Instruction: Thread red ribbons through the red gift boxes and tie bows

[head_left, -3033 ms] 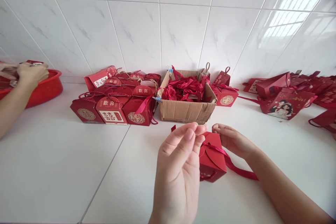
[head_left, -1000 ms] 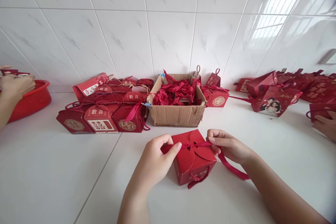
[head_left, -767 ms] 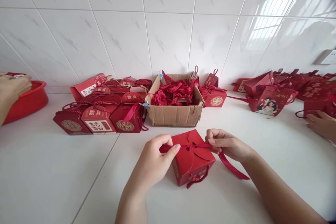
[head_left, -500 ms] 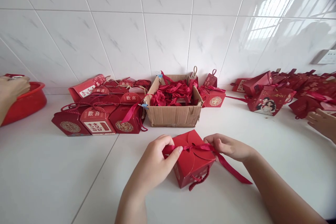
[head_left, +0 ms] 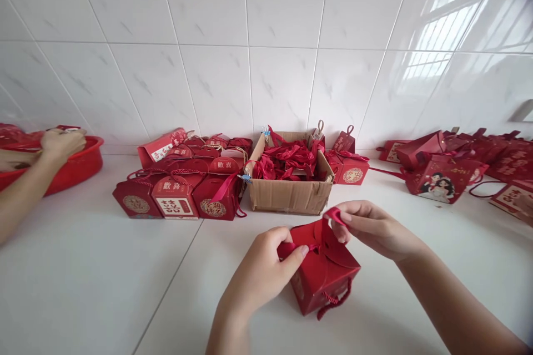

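Note:
A red gift box stands on the white table in front of me, its petal flaps folded together on top and a twisted red cord hanging at its near side. A red ribbon comes up from the middle of the lid. My left hand pinches one part of the ribbon against the lid's left edge. Above the right side of the box, my right hand grips the other part, bent into a loop between thumb and fingers. The ribbon's free end is hidden behind that hand.
Behind the box stands a cardboard box full of red ribbons. Finished-looking red boxes sit in rows at left, more red boxes at right. Another person's hand is over a red basin; a partial hand shows far right.
My right hand has lifted its ribbon part from the lid and bent it upward. My left hand still pinches its side. The view has shifted, so everything sits further right and lower.

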`<state>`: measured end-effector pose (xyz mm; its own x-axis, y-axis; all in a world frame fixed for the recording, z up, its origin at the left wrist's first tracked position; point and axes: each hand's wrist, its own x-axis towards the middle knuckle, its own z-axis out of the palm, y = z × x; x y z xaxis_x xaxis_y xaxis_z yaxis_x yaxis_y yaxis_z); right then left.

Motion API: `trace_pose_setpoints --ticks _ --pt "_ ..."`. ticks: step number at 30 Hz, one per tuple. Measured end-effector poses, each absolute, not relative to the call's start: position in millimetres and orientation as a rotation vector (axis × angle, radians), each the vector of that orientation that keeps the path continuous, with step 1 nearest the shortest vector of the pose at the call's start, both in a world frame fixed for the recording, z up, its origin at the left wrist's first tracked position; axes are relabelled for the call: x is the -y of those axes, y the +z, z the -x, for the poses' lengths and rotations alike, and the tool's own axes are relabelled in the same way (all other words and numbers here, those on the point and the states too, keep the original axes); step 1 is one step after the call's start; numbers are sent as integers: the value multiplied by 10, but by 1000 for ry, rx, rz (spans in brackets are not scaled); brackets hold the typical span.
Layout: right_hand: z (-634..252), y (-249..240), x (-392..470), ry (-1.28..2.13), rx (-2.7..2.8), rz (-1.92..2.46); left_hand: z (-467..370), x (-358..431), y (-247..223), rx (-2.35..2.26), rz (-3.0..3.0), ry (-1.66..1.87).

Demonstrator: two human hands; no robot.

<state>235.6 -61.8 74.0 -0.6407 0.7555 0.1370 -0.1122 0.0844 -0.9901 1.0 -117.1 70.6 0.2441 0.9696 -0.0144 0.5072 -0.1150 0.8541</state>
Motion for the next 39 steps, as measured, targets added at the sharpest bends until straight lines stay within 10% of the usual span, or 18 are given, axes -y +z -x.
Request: trace_pose_setpoints --ticks 39 --pt "-1985 535 920 1390 1248 815 108 1288 932 -1433 -1728 921"
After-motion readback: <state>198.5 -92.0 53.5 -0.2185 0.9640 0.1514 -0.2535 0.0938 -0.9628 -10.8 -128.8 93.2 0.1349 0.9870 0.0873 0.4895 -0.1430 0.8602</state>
